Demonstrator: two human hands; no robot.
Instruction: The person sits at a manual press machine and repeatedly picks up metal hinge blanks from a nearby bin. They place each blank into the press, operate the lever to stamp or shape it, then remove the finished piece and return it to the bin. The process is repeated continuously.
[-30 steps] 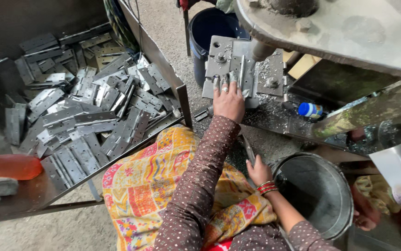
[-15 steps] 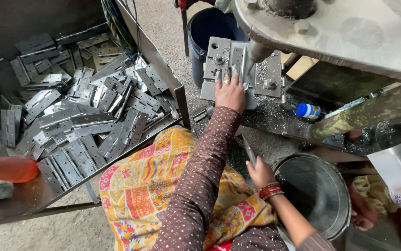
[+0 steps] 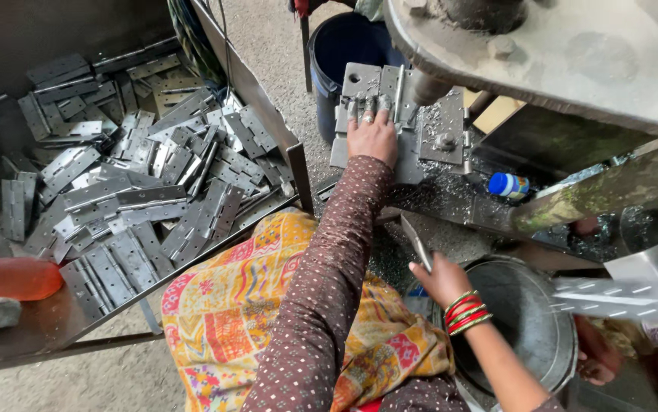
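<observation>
Since the earlier frames, left hand (image 3: 372,136) has slid slightly up the metal jig plate (image 3: 394,122) and right hand (image 3: 440,279) has shifted a bit right, over the bucket rim. Left hand lies palm down on the jig plate, fingers (image 3: 367,107) spread apart and pressed flat on the grey metal piece there, under the press head (image 3: 542,46); nothing gripped. Right hand's fingers are closed around a flat metal hinge strip (image 3: 417,244), which sticks up tilted, just above the round metal bucket (image 3: 531,320). Red and green bangles (image 3: 462,311) on the right wrist. Metal shavings scattered around the jig plate. Small blue-capped bottle (image 3: 509,185) lies near the plate's right side. Left of the person, a steel tray (image 3: 264,99) holds a heap of grey hinges (image 3: 138,183), well apart from both hands. Orange bottle (image 3: 8,278) lies at the tray's near left edge. Patterned yellow-orange cloth (image 3: 237,313) covers the lap. Dark blue bin (image 3: 344,53) stands beyond the jig plate.
</observation>
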